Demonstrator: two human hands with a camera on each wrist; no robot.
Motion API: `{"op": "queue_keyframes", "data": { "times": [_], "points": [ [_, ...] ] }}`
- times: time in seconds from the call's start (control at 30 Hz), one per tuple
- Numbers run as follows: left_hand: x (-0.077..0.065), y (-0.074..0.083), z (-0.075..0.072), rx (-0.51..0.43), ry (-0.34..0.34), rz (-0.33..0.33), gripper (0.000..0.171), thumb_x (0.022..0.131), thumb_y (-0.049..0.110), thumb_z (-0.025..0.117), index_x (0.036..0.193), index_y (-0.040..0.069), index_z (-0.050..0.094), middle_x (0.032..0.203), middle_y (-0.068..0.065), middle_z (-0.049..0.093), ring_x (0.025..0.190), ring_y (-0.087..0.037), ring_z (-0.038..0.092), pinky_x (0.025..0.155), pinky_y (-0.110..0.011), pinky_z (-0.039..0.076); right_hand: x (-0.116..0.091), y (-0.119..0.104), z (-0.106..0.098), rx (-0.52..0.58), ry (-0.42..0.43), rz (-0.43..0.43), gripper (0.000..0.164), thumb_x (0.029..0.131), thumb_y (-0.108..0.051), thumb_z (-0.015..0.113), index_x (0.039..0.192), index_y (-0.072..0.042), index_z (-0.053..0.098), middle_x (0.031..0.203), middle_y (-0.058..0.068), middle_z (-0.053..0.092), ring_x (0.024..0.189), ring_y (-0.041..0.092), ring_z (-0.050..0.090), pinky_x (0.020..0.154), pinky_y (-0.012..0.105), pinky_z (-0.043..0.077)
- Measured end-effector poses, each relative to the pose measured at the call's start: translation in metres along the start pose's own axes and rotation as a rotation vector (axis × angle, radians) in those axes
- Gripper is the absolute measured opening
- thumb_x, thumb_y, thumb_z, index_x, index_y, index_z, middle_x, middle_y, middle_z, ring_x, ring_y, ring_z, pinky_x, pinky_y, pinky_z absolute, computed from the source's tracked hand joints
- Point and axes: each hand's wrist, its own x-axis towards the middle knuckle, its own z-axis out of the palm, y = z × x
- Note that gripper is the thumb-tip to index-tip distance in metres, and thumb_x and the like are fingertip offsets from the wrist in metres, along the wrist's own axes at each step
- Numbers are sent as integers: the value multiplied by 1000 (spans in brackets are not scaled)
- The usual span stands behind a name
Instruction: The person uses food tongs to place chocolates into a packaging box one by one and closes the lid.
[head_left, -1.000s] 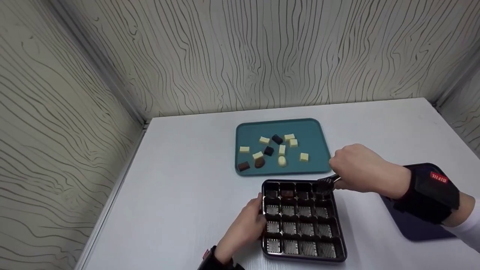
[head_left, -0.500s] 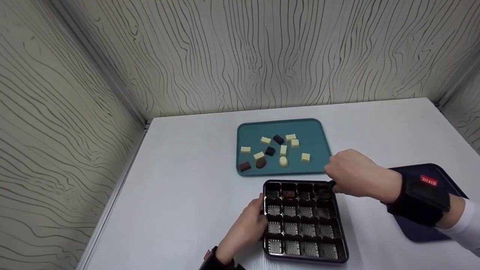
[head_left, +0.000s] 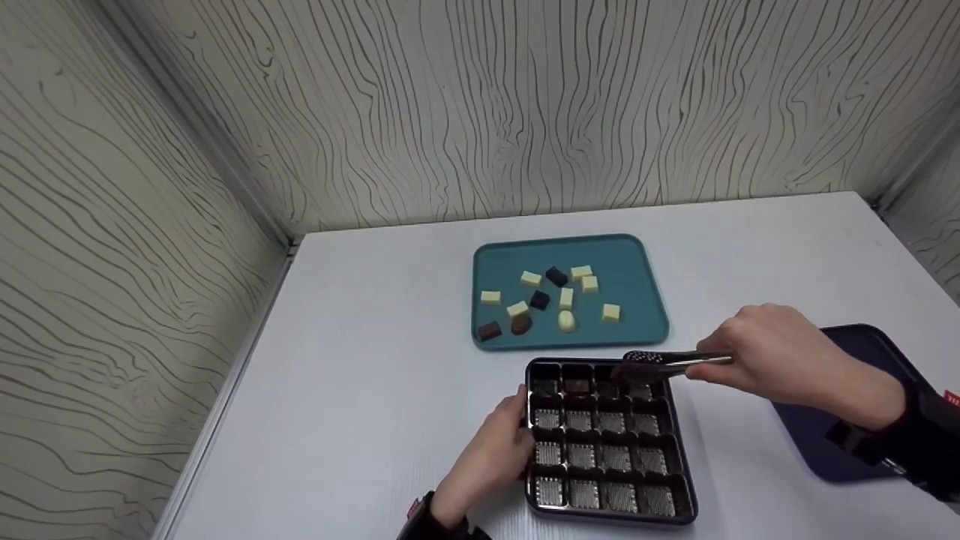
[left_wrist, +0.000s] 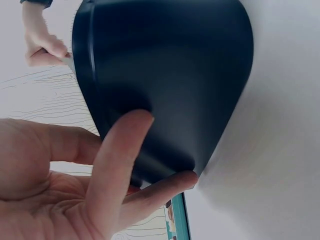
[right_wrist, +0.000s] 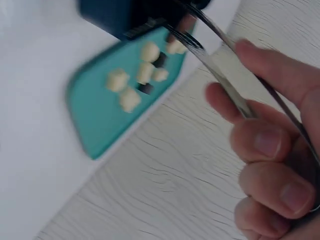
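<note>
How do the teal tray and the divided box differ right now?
The tray is shallow and teal; the box is dark and deeper, split into compartments. The left hand touches the box; no hand touches the tray. Both have rounded corners and sit on the table.

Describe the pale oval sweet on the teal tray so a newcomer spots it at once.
On the white table, find the teal tray just beyond the dark divided box. Near the tray's front edge, directly in front of a pale block, lies the pale oval sweet. It alone is both pale and rounded; the other pale sweets are straight-edged.
</note>
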Motion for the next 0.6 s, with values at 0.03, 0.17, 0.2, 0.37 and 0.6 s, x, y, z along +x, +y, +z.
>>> {"op": "queue_keyframes", "data": {
  "times": [0.03,0.17,0.2,0.37,0.6],
  "points": [
    [0,0,0,4,0,5,65,96,-2,51,157,-13,34,151,-33,53,142,-48,53,121,-59,44,-4,2,5,9,18,1,23,84,-38,85,68,-30,71,55,-25,51,53,-6,32,48,19,28],
    [1,0,0,9,-3,7,65,96,-2,52,157,-14,34,151,-33,53,142,-48,54,121,-59,44,-17,10,13,24,30,13,20,84,-37,85,71,-29,73,56,-26,51,54,-9,32,48,17,28],
    [1,0,0,9,-3,5,65,97,-2,52,157,-14,34,151,-33,53,143,-48,53,121,-60,44,-18,11,13,17,31,8,20,84,-37,85,71,-29,73,56,-26,52,54,-9,32,48,18,28],
    [1,-1,-1,6,0,10,65,96,-2,53,157,-14,33,151,-34,52,143,-49,53,121,-60,43,-17,11,11,-28,6,-12,21,83,-38,86,70,-28,73,58,-23,56,54,-6,36,49,20,30],
    [3,-1,0,13,-10,14,66,96,-3,52,157,-14,33,151,-34,52,141,-49,54,120,-60,44,0,-3,3,-85,-78,-27,25,80,-38,87,67,-21,74,56,-15,59,52,1,40,46,24,33]
  ]
}}
